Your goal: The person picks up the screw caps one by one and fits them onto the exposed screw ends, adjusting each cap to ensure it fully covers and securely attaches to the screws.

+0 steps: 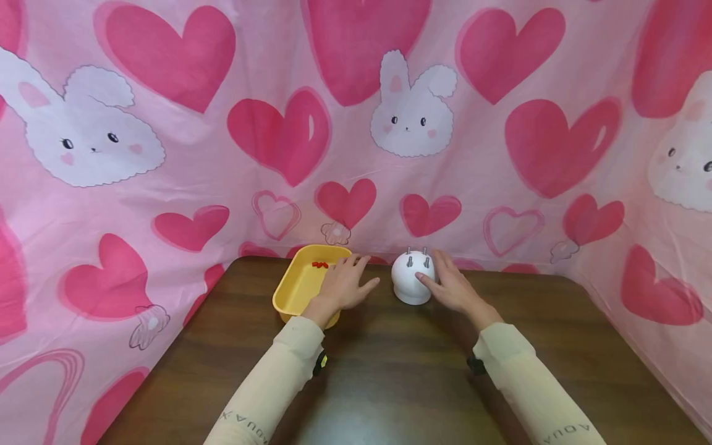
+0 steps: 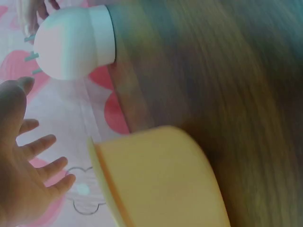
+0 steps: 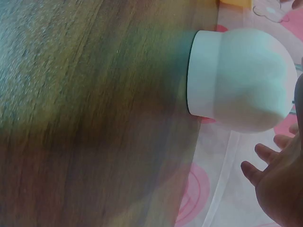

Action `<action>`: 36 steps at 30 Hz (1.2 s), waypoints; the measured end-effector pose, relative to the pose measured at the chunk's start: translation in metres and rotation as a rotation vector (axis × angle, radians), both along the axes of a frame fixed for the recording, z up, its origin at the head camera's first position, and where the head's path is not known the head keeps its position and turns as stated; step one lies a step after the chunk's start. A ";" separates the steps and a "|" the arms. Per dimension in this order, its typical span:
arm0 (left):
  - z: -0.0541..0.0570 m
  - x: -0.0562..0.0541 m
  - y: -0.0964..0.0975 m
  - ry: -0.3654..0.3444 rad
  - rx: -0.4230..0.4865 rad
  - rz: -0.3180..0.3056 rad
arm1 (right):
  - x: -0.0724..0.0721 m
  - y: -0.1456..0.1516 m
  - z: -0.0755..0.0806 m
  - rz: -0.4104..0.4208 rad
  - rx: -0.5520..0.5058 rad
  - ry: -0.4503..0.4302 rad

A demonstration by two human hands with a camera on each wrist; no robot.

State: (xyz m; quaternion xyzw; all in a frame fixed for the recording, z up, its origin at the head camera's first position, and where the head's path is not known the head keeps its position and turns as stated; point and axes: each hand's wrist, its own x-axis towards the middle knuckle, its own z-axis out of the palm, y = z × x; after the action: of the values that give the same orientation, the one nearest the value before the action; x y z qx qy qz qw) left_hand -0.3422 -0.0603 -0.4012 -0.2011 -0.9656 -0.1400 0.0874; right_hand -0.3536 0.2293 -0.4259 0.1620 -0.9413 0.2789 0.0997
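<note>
A white rounded object [image 1: 411, 285] with several metal pegs on top stands on the table, its lower part a narrower band. My right hand [image 1: 453, 288] is at its right side, thumb reaching over the front and fingers behind; whether it touches the object I cannot tell. In the right wrist view the fingers [image 3: 266, 153] are spread beside the white object [image 3: 241, 80]. My left hand [image 1: 346, 282] hovers over the right rim of a yellow tray [image 1: 289, 290], fingers extended and holding nothing. Several small red pieces [image 1: 319, 265] lie in the tray, partly beside the hand.
The brown wooden table [image 1: 389, 383] runs back to a pink curtain [image 1: 356, 204] printed with hearts and rabbits. The curtain also rises along the left and right sides. The tray sits close to the table's back left corner.
</note>
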 end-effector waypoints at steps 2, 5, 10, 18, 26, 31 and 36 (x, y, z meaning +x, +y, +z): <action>0.001 0.000 -0.006 -0.009 0.004 0.005 | 0.000 -0.001 -0.001 0.006 -0.011 -0.011; 0.002 0.001 -0.014 -0.012 0.009 0.006 | -0.002 -0.002 -0.004 0.017 -0.021 -0.004; 0.004 0.001 -0.028 -0.014 0.007 0.017 | -0.006 -0.005 -0.008 0.016 -0.038 -0.006; 0.009 -0.003 -0.047 -0.072 0.023 0.041 | -0.010 -0.010 -0.004 0.027 -0.090 -0.077; 0.011 -0.010 -0.062 -0.127 -0.010 0.055 | -0.015 -0.017 -0.006 0.034 -0.143 -0.132; 0.014 -0.014 -0.069 -0.147 -0.043 0.053 | -0.016 -0.018 -0.009 0.032 -0.158 -0.144; 0.016 -0.019 -0.072 -0.151 -0.032 0.042 | -0.015 -0.016 -0.010 0.028 -0.140 -0.144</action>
State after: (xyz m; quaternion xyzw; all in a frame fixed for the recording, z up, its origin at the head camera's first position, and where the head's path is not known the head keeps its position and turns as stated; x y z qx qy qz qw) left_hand -0.3614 -0.1326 -0.3856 -0.1710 -0.9755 -0.1375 0.0139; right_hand -0.3686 0.2129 -0.4361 0.1473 -0.9218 0.3564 0.0388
